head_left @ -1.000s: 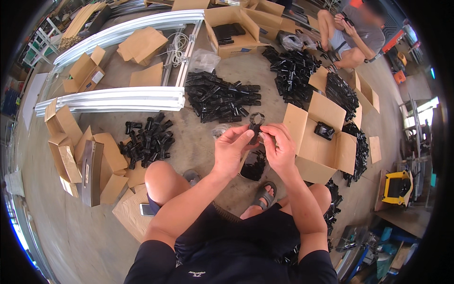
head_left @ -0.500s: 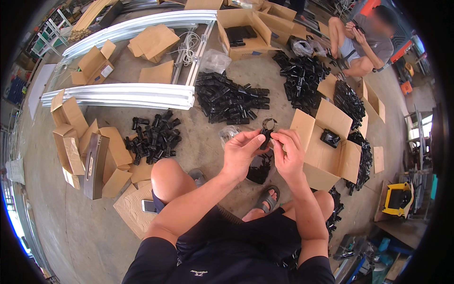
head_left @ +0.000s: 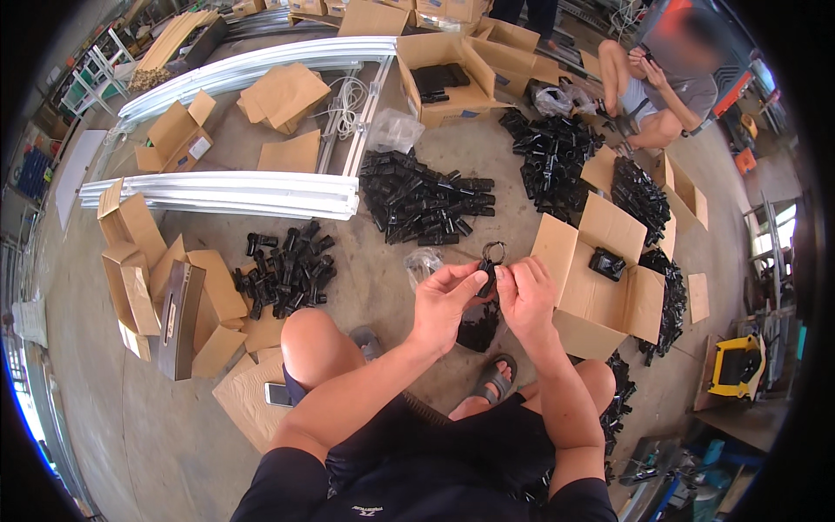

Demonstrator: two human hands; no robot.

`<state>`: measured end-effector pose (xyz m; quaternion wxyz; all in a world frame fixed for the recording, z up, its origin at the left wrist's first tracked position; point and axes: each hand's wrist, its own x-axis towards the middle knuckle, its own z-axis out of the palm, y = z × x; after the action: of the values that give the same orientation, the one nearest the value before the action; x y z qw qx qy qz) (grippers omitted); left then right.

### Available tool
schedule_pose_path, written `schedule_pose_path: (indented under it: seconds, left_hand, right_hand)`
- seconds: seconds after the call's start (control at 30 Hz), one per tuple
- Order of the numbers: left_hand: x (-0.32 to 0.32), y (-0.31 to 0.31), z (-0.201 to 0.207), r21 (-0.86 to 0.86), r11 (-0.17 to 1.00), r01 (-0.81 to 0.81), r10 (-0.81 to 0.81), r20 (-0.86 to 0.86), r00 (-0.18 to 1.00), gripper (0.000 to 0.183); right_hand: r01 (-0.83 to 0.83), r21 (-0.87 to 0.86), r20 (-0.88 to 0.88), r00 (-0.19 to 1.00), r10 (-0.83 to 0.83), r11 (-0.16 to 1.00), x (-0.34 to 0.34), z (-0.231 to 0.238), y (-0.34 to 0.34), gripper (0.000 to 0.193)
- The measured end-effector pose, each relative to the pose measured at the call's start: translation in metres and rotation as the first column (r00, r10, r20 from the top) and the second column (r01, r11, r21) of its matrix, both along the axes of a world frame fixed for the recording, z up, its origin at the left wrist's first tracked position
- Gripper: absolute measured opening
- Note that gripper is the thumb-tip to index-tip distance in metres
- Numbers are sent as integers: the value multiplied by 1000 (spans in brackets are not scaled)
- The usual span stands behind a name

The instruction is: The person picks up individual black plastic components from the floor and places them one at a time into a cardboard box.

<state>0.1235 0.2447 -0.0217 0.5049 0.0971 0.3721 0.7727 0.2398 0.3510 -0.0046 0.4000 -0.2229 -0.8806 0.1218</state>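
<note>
In front of me, over the floor, my two hands hold a small black part with a round ring (head_left: 494, 252) at its far end. My left hand (head_left: 442, 304) pinches the part's body between thumb and fingers. From the other side, my right hand (head_left: 526, 300) presses its thumb and bent fingers against the same body. The fingertips hide most of the body, so its exact kind is unclear. Below the hands, a clear bag (head_left: 478, 331) of small black pieces lies on the floor near my sandalled foot. Crumpled clear plastic (head_left: 423, 265) lies just beyond my left hand.
Piles of black fittings lie left (head_left: 291, 274), ahead (head_left: 426, 200) and far right (head_left: 552, 161). An open carton (head_left: 600, 300) stands to my right. White metal rails (head_left: 226, 193) stretch across the left. A phone (head_left: 277, 394) rests on cardboard by my knee. Another person (head_left: 670, 87) sits at the far right.
The whole scene sits slightly lower in the picture as my head shifts. Both hands keep the black part, and my right fingers look a little more curled against it.
</note>
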Motion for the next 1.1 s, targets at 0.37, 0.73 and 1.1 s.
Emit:
schedule_pose_path:
  seconds: [0.37, 0.73, 1.1]
  left_hand:
    - [-4, 3, -4, 40, 999, -8, 6, 46, 999, 14]
    - [-5, 3, -9, 29, 999, -16, 16, 5, 1000, 15]
    - [-3, 5, -5, 20, 1000, 0, 0, -11, 1000, 14]
  right_hand:
    - [-98, -325, 21, 994, 111, 941, 4, 9, -5, 10]
    - [-39, -320, 14, 999, 46, 947, -4, 25, -10, 23]
    - [-33, -253, 30, 999, 42, 967, 3, 22, -8, 19]
